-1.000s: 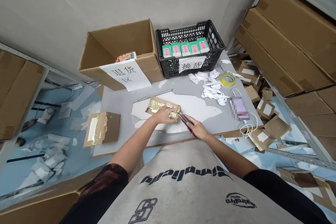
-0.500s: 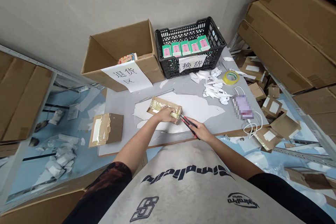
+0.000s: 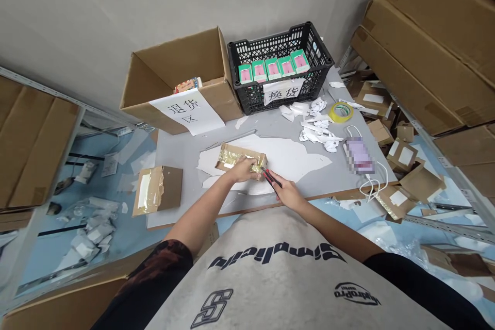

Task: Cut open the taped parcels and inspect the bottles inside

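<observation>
Okay, my left grip (image 3: 243, 170) is clamped on the gold-taped cardboard parcel (image 3: 235, 156) on the worktop (image 3: 180, 152); my right grip (image 3: 290, 192) is clamped on a box cutter (image 3: 271, 178) at the tape, which seems to need slitting.

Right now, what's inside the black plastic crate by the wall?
The black plastic crate holds a row of five green-and-pink boxes; anything beneath them, and the crate's floor, is covered and cannot be seen.

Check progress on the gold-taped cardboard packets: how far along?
Looks done: one brown gold-taped cardboard mailer lies aside, white paper scraps heaped. In hand: left hand pins a second mailer, right hand grips a red-and-black utility knife. Left: its gold tape remains on.
</observation>
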